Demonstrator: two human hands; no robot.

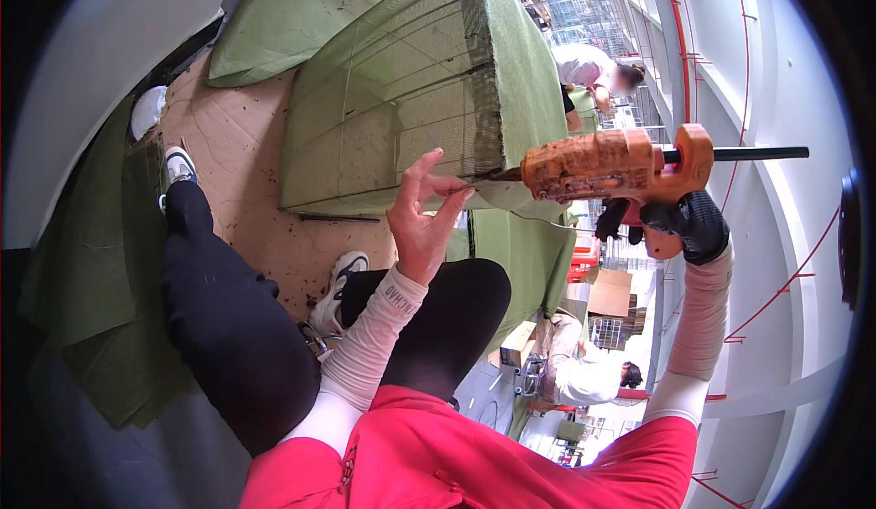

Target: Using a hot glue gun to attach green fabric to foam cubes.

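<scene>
My right hand (691,223), in a black glove, grips an orange, brown-stained glue gun (589,167) by its handle. A dark glue stick (762,154) sticks out of its back end. The nozzle points left, at the corner of a wire frame (401,98) covered in green cloth and mesh, with a dark strip along its edge. My bare left hand (423,226) is right by the nozzle tip, thumb and forefinger pinched together, other fingers raised. What they pinch is too small to make out. A thin strand (538,219) curves below the gun.
Brown sheeting (237,180) with dark crumbs covers the floor by my feet. Loose green cloth (283,20) lies at the far left. Two people, one bent over (589,66) and one lower right (584,372), are beyond the frame, near cardboard boxes (610,292) and wire racks.
</scene>
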